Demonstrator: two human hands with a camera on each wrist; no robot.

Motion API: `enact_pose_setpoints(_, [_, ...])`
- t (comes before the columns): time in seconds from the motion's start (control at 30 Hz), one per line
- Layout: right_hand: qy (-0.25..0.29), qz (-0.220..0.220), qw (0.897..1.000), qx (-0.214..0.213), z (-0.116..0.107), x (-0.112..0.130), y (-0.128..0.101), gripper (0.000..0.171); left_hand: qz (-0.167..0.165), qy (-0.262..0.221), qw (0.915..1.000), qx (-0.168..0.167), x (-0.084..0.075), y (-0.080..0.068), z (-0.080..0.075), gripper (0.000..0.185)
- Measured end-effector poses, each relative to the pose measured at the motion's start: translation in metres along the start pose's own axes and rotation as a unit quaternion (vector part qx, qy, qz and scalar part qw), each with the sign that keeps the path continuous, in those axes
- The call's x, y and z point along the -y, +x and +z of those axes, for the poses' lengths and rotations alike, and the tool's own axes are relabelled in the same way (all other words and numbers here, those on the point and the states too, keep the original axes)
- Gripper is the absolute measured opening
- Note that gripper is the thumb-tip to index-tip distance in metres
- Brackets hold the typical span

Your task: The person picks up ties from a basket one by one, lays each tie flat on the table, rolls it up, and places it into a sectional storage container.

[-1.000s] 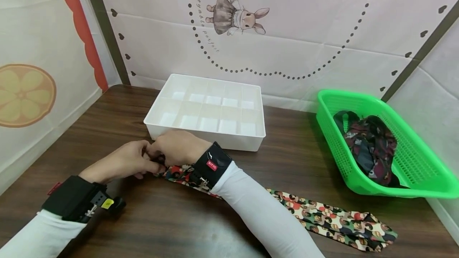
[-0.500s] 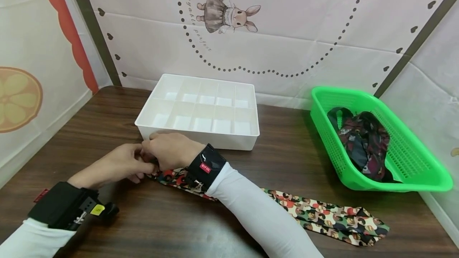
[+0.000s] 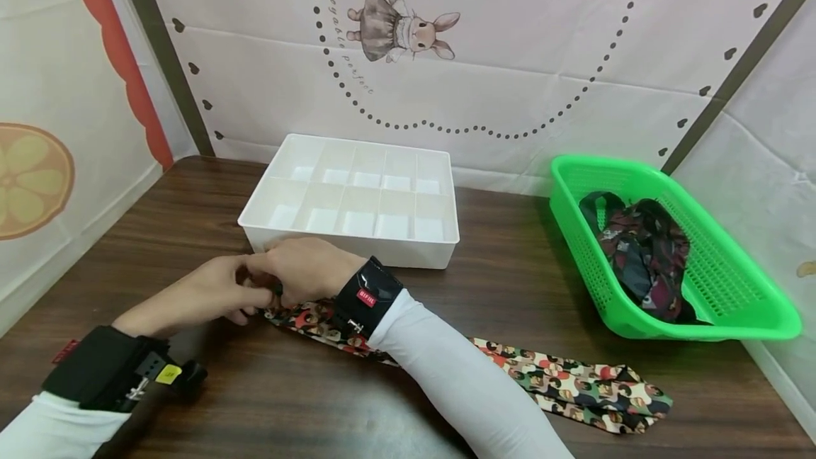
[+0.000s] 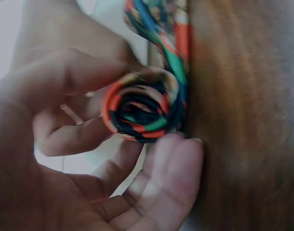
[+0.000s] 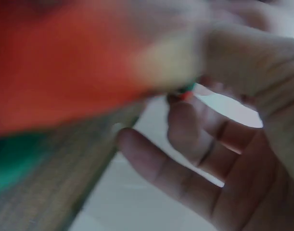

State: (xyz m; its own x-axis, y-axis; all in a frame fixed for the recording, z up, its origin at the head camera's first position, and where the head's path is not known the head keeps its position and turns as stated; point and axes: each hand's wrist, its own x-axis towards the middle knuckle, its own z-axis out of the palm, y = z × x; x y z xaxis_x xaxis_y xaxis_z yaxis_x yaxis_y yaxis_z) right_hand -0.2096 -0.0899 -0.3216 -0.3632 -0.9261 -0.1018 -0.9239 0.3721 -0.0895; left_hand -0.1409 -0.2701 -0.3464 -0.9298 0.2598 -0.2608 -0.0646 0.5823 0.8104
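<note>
Dark wooden tabletop (image 3: 510, 268): my left hand (image 3: 210, 292) and right hand (image 3: 306, 268) both pinch rolled end of colourful patterned fabric necktie (image 3: 574, 384); mid-roll, next needs steady tension.

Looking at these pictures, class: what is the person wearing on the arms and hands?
Both arms are in long white sleeves. The hands are bare, with no gloves. On the right wrist sits a glossy black band with a small red label in white letters and a metal buckle. The left wrist carries a bulkier black strap with a red tab, a yellow sticker and a small black camera unit.
</note>
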Motion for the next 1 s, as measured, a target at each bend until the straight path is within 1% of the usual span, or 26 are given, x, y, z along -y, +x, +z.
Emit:
enact_pose_setpoints(0.07, [-0.005, 0.003, 1.000, -0.003, 0.002, 0.000, 0.001, 0.047, -0.001, -0.003, 1.0000, 0.002, 0.001, -0.001, -0.003, 0.049])
enact_pose_setpoints(0.13, [-0.001, 0.006, 1.000, -0.002, 0.002, 0.000, 0.001, 0.046, -0.006, -0.006, 1.0000, 0.003, 0.003, -0.001, -0.004, 0.049])
enact_pose_setpoints(0.2, [0.007, 0.004, 1.000, 0.004, 0.000, 0.002, 0.000, 0.040, -0.007, -0.003, 1.0000, 0.004, 0.005, -0.002, -0.003, 0.047])
enact_pose_setpoints(0.27, [0.014, 0.007, 1.000, 0.013, -0.003, 0.004, -0.001, 0.038, -0.008, -0.001, 1.0000, -0.002, 0.005, -0.002, -0.001, 0.046])
enact_pose_setpoints(0.43, [-0.007, 0.002, 0.999, 0.037, -0.007, 0.008, -0.002, 0.023, -0.004, 0.019, 0.9995, -0.023, 0.004, -0.001, 0.004, 0.041])
enact_pose_setpoints(0.53, [-0.022, -0.004, 0.999, 0.026, -0.004, 0.008, -0.002, 0.016, -0.004, 0.029, 0.9993, -0.025, 0.002, -0.002, 0.005, 0.041])
enact_pose_setpoints(0.6, [-0.024, -0.006, 1.000, 0.007, -0.002, 0.007, -0.001, 0.018, -0.004, 0.029, 0.9994, -0.020, 0.001, -0.002, 0.005, 0.041])
enact_pose_setpoints(0.73, [-0.022, -0.005, 1.000, -0.018, 0.003, 0.003, 0.000, 0.028, -0.007, 0.021, 0.9997, -0.008, 0.000, -0.001, 0.003, 0.041])
enact_pose_setpoints(0.83, [-0.011, -0.005, 1.000, -0.010, 0.001, 0.001, -0.002, 0.032, -0.009, 0.018, 0.9998, -0.009, 0.000, 0.001, 0.003, 0.042])
enact_pose_setpoints(1.0, [-0.001, -0.018, 1.000, 0.014, -0.007, -0.001, -0.008, 0.027, -0.008, 0.031, 0.9991, -0.029, -0.001, 0.005, 0.008, 0.035])
